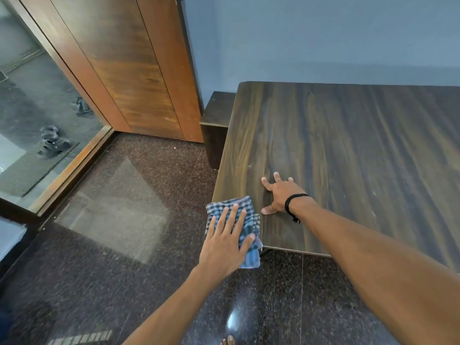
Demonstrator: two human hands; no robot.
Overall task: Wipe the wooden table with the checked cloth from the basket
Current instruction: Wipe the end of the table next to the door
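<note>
A person's left hand [226, 241] lies flat, fingers straight and slightly apart, pressing the checked cloth [252, 221] onto the near left corner of the wooden table [348, 145]. The blue-and-white cloth is folded or bunched, and its near end hangs over the table's front edge toward the speckled floor [124, 245]. The right hand [280, 195], with a black cord band [295, 202] at the wrist, rests just beside the cloth on its far right side, fingers spread and fingertips on the wood, holding nothing; it appears to be bracing, though how much weight it bears cannot be told. From the cloth, nearly all of the tabletop stretches away to the right and toward the blue wall, its grain running roughly front to back, so the wiping stroke would likely travel rightward and outward. The left hand is the one on the cloth, and the right hand sits in that path. The basket is not in view.
</note>
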